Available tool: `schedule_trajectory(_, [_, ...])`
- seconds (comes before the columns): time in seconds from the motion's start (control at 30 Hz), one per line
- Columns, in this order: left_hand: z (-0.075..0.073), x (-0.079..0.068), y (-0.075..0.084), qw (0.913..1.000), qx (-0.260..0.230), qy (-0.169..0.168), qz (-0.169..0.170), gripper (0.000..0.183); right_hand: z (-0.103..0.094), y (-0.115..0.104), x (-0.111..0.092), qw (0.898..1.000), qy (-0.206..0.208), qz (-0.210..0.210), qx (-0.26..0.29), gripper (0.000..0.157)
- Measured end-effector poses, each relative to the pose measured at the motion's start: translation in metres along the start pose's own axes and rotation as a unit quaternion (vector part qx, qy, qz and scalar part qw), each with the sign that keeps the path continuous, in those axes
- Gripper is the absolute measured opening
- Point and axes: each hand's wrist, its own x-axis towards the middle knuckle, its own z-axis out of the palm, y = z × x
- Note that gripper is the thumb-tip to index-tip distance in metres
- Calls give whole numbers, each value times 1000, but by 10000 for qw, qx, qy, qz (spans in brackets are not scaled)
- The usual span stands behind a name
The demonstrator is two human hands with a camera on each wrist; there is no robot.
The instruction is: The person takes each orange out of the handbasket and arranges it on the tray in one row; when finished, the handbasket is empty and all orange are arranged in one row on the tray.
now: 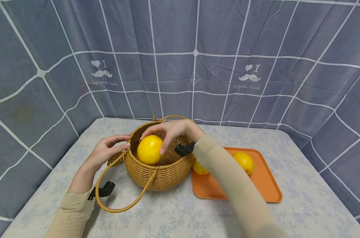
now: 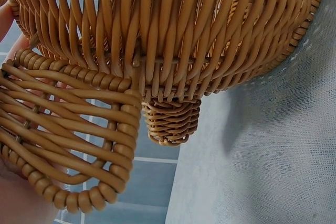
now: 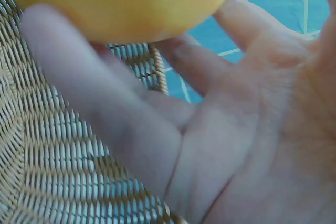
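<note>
My right hand (image 1: 174, 130) holds a round yellow-orange fruit (image 1: 150, 149) between thumb and fingers, over the open top of a wicker basket (image 1: 159, 175). The right wrist view shows the fruit (image 3: 126, 3) at the fingertips, with woven basket wall (image 3: 68, 156) beyond the thumb. At the basket's left rim, my left hand (image 1: 104, 152) grips with its fingers and thumb. A woven flap (image 2: 68, 124) on the basket's side partly hides that hand in the left wrist view. Whether the fruit touches the basket's inside cannot be told.
An orange tray (image 1: 264, 181) lies right of the basket with a yellow fruit (image 1: 243, 162) on it. Another yellow fruit (image 1: 200, 167) shows between basket and right sleeve. The basket's handle (image 1: 120, 210) hangs toward the front left. Behind the table (image 1: 174, 215) hangs a grey-blue checked curtain (image 1: 174, 72).
</note>
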Motion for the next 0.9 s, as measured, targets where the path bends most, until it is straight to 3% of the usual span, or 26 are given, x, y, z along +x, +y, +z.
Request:
schedule_trajectory(0.23, [1,-2,1,10000,50,0,-49,44,5,-4,-29,9962,783,-372,-57,75])
schedule_trajectory(0.5, [2,-2,1,10000,24,-2,44,41,19,-4,-70,9817,1757,-685,263,78])
schedule_trajectory(0.73, [2,-2,0,9999,26,-14,101,41,38,3,-116,9595,2621,-929,452,78])
schedule_trajectory(0.9, [2,-2,0,10000,32,3,94,41,52,14,-154,9378,3229,-1079,684,74])
